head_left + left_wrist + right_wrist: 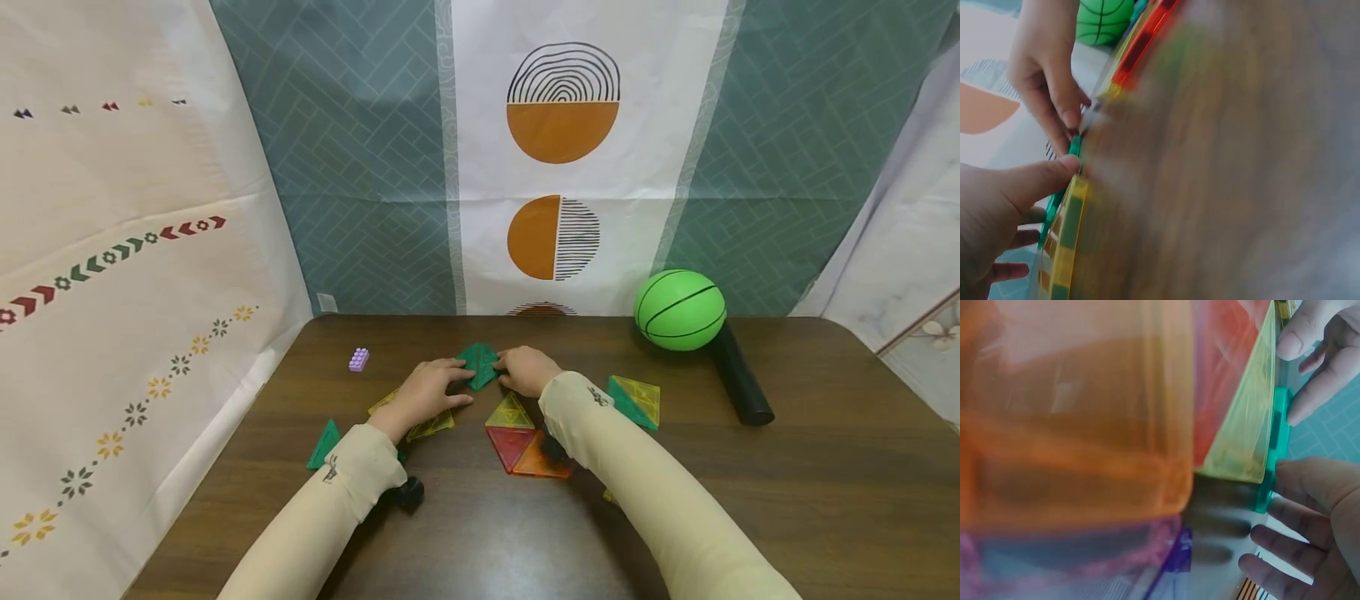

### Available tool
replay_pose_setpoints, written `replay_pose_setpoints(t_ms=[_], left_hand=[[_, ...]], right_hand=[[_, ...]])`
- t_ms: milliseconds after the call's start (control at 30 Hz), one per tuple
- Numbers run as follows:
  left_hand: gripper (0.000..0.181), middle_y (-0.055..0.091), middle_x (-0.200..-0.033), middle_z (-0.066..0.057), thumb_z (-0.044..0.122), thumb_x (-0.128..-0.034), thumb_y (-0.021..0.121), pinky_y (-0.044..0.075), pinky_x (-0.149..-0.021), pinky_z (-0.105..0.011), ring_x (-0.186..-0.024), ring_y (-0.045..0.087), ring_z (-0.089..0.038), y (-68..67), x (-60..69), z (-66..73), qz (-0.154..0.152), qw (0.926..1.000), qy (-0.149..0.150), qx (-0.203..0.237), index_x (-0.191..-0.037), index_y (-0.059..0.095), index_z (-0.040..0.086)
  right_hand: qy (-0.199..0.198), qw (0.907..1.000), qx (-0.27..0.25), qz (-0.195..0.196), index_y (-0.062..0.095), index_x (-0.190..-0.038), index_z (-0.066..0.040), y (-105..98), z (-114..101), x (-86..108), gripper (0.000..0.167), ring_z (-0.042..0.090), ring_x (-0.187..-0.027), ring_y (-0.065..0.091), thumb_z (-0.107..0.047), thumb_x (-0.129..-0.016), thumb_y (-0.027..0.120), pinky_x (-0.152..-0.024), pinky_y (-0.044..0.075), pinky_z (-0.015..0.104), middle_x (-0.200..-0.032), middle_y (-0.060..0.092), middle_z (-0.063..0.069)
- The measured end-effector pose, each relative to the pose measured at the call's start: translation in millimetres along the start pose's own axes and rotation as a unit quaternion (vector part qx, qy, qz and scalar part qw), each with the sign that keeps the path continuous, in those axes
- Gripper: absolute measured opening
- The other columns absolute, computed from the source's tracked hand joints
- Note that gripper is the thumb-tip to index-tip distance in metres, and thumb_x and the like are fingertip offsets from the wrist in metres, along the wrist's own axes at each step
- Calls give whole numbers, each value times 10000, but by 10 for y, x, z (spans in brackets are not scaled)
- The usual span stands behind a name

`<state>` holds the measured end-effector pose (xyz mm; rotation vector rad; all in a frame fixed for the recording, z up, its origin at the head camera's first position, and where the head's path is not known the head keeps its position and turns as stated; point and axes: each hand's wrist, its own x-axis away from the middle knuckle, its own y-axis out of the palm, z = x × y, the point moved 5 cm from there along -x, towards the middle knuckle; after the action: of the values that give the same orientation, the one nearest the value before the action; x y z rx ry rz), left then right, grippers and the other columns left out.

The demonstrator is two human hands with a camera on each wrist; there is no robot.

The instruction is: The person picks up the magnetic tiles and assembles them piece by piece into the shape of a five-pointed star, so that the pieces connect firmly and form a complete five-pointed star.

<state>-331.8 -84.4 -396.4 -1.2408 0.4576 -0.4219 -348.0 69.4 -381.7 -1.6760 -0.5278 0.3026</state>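
Two green translucent triangle tiles (478, 364) lie side by side at the far middle of the table. My left hand (429, 390) touches their left side with a nearly straight index finger, its thumb held apart. From the right, my right hand (528, 372) touches the other side with thumb and fingertips, the remaining fingers loosely extended in the right wrist view. Yellow tiles (431, 426) lie partly hidden under the left hand. Nearer me, a yellow triangle (508, 412), a red triangle (510, 446) and an orange tile (536, 461) sit together, partly covered by the right arm.
A green triangle (324, 444) lies left of the left wrist. To the right are a yellow and green square (641, 400), a green ball (680, 310) and a black cylinder (741, 375). A purple toy brick (359, 359) sits back left. Cloth hangs behind the table (840, 467).
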Motion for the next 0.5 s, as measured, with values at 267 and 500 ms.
replay_pose_setpoints(t_ms=[267,500], left_hand=[[494,527,-1418,-116,372,-879,682,357,-1110,-512,-1335,474,-300,2,44,49,10,10000,-5,-42,-1313,607,149],[511,525,-1408,-162,343,-871,699,363,-1095,-538,-1317,478,-345,-128,81,106,132,9997,161,141,-1321,595,126]], right_hand=[[28,10000,8,-27,615,-1284,-42,7,-32,2,372,300,-1266,544,-202,-948,610,-1074,429,409,-1393,551,129],[-202,9996,16,175,643,-1244,-38,-32,-107,24,351,301,-1261,544,-223,-947,612,-1090,414,415,-1333,596,138]])
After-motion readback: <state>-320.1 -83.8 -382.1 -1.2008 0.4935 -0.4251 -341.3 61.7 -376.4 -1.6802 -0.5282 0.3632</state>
